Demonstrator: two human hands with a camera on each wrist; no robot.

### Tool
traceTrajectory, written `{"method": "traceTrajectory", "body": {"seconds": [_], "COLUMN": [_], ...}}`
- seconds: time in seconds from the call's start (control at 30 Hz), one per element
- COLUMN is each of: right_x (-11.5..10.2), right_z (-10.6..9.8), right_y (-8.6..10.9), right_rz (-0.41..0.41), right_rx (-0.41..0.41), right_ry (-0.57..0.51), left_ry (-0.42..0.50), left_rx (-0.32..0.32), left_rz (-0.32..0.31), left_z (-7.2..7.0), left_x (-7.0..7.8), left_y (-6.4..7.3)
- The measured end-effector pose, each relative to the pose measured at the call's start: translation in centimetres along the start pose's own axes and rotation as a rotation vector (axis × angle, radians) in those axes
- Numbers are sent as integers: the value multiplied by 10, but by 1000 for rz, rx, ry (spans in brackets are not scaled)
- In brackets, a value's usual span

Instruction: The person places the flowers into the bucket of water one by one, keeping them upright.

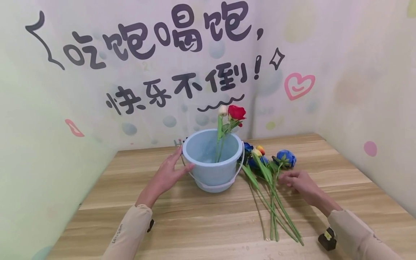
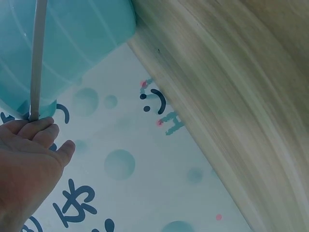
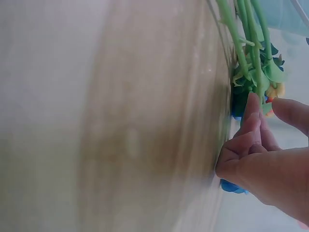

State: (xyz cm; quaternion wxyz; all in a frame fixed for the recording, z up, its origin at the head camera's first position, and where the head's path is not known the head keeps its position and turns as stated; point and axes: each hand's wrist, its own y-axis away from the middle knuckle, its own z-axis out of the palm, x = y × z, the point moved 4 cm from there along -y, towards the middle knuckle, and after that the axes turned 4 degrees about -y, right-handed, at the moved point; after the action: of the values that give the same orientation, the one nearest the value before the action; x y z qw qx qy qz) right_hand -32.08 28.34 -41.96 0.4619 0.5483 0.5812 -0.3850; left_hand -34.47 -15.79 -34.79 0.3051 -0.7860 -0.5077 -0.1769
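Observation:
A light blue bucket (image 1: 212, 177) with a white handle (image 1: 240, 164) stands upright on the table. Inside lean a white tulip (image 1: 222, 110) and a red flower (image 1: 237, 112). My left hand (image 1: 167, 173) touches the bucket's rim at the left, thumb toward the front and fingers extended along the side; the left wrist view shows its fingertips by the handle's end. Right of the bucket lies a loose bunch of flowers, with a blue flower (image 1: 286, 159) and several green stems (image 1: 274, 206). My right hand (image 1: 300, 182) is beside these stems, thumb and fingers apart around one stem in the right wrist view.
The wooden table (image 1: 182, 231) meets a printed wall (image 1: 156, 122) behind the bucket. More blue flowers and an orange-yellow tulip (image 1: 260, 150) lie close against the bucket's right side. Stem ends point toward the table's front.

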Motion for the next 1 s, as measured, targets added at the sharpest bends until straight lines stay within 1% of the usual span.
{"method": "traceTrajectory", "body": {"seconds": [0.2,0.4,1.0], "right_x": [2,2,-2], "right_z": [3,7,15], "right_y": [2,4,2], "right_rz": [15,22,36], "right_rx": [-18,-33,2], "right_ry": [-18,5,66], "left_ry": [-2,-5,-9], "left_rx": [1,-3,-3], "left_rz": [0,-7,4], "left_z": [-1,-1,-1], "left_x": [0,1,1], "left_y": [-1,0,0]}}
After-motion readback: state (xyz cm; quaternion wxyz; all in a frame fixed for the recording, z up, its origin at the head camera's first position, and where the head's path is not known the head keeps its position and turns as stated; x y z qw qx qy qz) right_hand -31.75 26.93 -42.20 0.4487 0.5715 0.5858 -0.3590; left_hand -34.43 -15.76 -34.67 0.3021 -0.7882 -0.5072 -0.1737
